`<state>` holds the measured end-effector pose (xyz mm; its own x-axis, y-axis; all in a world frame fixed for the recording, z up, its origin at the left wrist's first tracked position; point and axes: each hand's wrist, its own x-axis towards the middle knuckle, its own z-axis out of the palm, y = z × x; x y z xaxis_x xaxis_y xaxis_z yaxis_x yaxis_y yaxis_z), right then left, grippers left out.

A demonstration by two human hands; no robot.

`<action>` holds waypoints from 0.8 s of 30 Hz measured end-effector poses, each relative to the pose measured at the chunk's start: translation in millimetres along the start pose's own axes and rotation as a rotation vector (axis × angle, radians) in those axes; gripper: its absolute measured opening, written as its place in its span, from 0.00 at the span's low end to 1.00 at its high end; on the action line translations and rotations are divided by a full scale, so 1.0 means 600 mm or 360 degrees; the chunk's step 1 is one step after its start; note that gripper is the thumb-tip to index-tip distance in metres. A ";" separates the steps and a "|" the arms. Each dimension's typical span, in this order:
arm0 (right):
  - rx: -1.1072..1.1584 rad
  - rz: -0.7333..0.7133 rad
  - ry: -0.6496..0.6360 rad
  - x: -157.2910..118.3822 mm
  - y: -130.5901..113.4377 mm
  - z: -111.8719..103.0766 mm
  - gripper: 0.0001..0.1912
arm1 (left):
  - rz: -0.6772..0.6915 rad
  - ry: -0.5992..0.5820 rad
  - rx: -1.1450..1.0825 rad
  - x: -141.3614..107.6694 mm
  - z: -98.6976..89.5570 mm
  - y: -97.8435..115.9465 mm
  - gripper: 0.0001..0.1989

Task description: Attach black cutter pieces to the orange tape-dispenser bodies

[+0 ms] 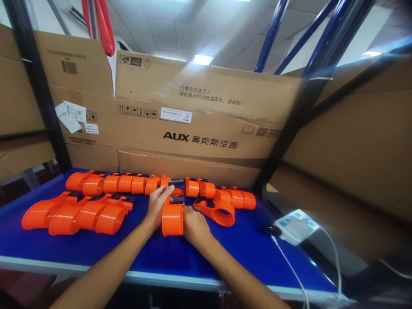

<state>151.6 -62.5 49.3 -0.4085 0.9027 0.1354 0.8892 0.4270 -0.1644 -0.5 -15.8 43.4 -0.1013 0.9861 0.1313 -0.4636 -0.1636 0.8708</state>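
Note:
In front of me, both hands are on an orange plastic ring piece (172,220) with a dark, glossy block-like part (177,198) at its upper end. My left hand (157,206) grips its left side, thumb lying on the dark part. From the right, my right hand (195,223) closes against the piece near the ring, its fingertips partly hidden. Behind is a row of similar orange rings (111,183) with dark parts. A tilted orange ring piece (222,214) lies just right of my right hand.
Several more orange ring pieces (64,216) lie at the left of the blue tabletop (144,266). Cardboard panels (206,124) stand along the back. At right are a black mouse (269,230), a white box-like device (296,226) with cables, and a dark post (283,133).

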 end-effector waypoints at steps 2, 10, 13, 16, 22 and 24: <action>-0.0035 0.0143 -0.0008 0.003 -0.008 0.001 0.12 | 0.0010 -0.0001 -0.0006 -0.001 0.001 0.001 0.22; 0.0077 0.0168 0.0155 0.010 -0.006 -0.041 0.10 | 0.0028 -0.0012 -0.0045 -0.002 0.004 0.006 0.21; 0.0096 -0.0137 0.0024 -0.002 0.014 -0.067 0.08 | 0.0013 -0.0040 -0.0060 -0.003 0.005 0.005 0.22; 0.0088 -0.0253 -0.0125 -0.016 0.032 -0.073 0.08 | 0.0027 -0.0066 -0.0024 -0.005 0.006 0.005 0.22; 0.0156 -0.0069 -0.0209 -0.020 0.048 -0.038 0.10 | 0.0097 -0.0111 0.0057 -0.009 0.007 0.008 0.21; 0.0197 -0.0021 -0.0205 -0.017 0.049 -0.026 0.10 | 0.0102 -0.0113 0.0063 -0.012 0.010 0.010 0.22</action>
<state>185.3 -59.8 58.4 -0.4502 0.8928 0.0131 0.8546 0.4350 -0.2836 2.4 -23.5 50.7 -0.0662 0.9733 0.2197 -0.4230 -0.2268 0.8773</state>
